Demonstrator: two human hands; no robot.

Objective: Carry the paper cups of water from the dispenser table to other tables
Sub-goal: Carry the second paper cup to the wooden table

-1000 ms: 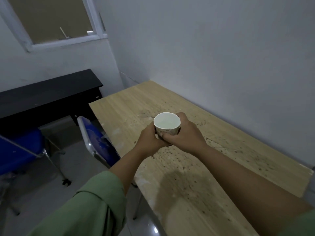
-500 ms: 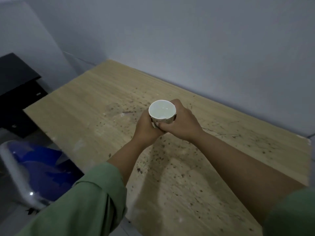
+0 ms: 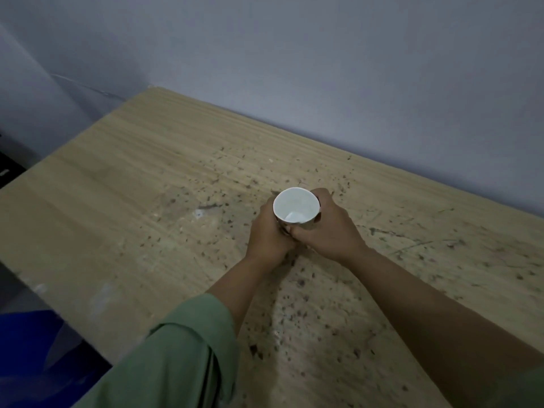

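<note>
A white paper cup with water in it is upright over the middle of a light wooden table. My left hand wraps its left side and my right hand wraps its right side, fingers meeting under the rim. Both hands hide the cup's lower wall and base, so I cannot tell whether it touches the tabletop. Green sleeves cover my upper forearms.
The tabletop is speckled with dark spots and scratches. A grey wall runs along its far edge. A blue chair stands at the table's near left edge, and a black piece of furniture shows at the far left.
I have stepped closer and turned right: the window and black desk have left the view. The cup, held in both hands, has moved further over the table and lower.
</note>
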